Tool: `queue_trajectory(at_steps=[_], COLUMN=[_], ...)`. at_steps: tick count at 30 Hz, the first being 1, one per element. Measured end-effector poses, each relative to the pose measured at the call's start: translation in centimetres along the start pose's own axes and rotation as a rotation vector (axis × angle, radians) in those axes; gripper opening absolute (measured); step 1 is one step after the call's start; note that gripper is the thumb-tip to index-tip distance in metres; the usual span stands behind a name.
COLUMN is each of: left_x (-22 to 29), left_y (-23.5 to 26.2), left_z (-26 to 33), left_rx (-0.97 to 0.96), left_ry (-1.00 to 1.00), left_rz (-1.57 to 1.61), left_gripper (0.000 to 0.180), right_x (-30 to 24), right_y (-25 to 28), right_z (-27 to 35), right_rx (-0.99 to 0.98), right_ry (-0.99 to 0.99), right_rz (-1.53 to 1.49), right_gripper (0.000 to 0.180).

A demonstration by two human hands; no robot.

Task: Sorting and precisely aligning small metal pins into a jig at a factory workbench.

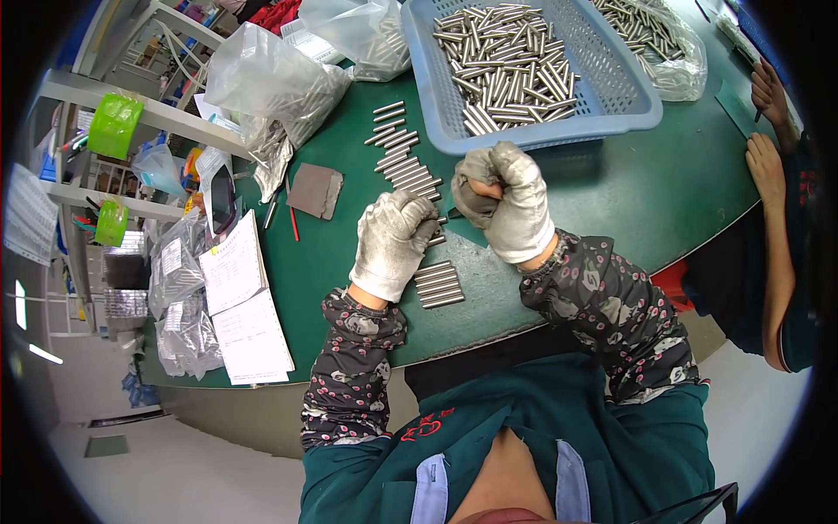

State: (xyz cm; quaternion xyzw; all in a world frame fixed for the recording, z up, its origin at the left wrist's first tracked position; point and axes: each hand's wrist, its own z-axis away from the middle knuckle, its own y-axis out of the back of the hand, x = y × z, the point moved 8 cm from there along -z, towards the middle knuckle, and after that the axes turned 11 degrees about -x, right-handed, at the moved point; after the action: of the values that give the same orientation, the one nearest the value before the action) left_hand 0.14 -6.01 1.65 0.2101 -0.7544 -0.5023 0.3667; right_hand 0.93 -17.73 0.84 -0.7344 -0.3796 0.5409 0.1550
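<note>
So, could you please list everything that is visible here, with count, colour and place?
blue basket: one, top centre of the table, filled with loose metal rods
row of metal rods: many, silver, lined up on the green table left of the basket
rods near edge: small group, silver, beside the left hand
plastic bags: several, clear, top left and top right, some holding rods
grey pad: one, left of the rod row
papers: a few sheets, white, left table edge
co-worker's hands: two, far right
left hand: grey glove, grip on rods at the table
right hand: grey glove, fist closed, raised; contents hidden
</note>
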Motion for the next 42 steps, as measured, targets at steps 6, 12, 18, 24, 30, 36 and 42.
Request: queue_trajectory(at_steps=[6, 12, 18, 24, 30, 36, 42], left_x=[0.24, 0.28, 0.31, 0.2, -0.02, 0.24, -0.08], left_y=[0.07, 0.19, 0.19, 0.06, -0.05, 0.13, 0.01], left_z=[-0.15, -0.16, -0.24, -0.27, -0.19, -0.19, -0.16], left_rx=[0.014, 0.029, 0.021, 0.006, 0.023, 0.034, 0.025], left_ry=[-0.002, -0.012, -0.013, -0.003, -0.015, -0.058, -0.006], left_rz=[-0.037, -0.007, 0.002, 0.003, 0.029, 0.058, 0.026], left_gripper=[0.016, 0.017, 0.017, 0.016, 0.017, 0.022, 0.016], right_x=[-0.01, -0.04, -0.03, 0.04, 0.45, -0.11, 0.07], right_y=[-0.18, -0.27, -0.04, -0.05, 0.2, -0.21, -0.61], right_z=[-0.1, -0.19, -0.16, -0.17, -0.24, -0.21, -0.02], right_rx=[-0.005, -0.02, 0.011, -0.002, 0.035, 0.003, -0.021], right_ry=[0.011, 0.009, 0.001, -0.009, -0.037, -0.034, -0.071], right_rz=[0.007, 0.025, 0.023, 0.006, 0.009, 0.015, 0.036], right_gripper=[0.047, 0.05, 0.051, 0.051, 0.049, 0.05, 0.051])
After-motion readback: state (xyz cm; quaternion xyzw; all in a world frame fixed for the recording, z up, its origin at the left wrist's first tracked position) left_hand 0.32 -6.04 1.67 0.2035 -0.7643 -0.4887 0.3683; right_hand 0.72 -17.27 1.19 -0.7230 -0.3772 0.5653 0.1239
